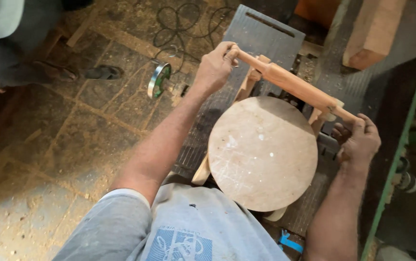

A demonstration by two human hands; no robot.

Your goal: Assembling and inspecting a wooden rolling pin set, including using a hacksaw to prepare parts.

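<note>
The round stool seat (262,153) is hiding most of the legs. The rod (292,85) is lying above the seat's far edge, its long axis running far-left to near-right. The left hand (215,67) and right hand (360,142) are each clenching one rod end.

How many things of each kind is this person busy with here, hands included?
Hands: 2, the left hand and the right hand
Turned wooden rods: 1, the wooden rod, gripped at both ends
Round wooden discs: 1, the round disc
Total: 4
</note>
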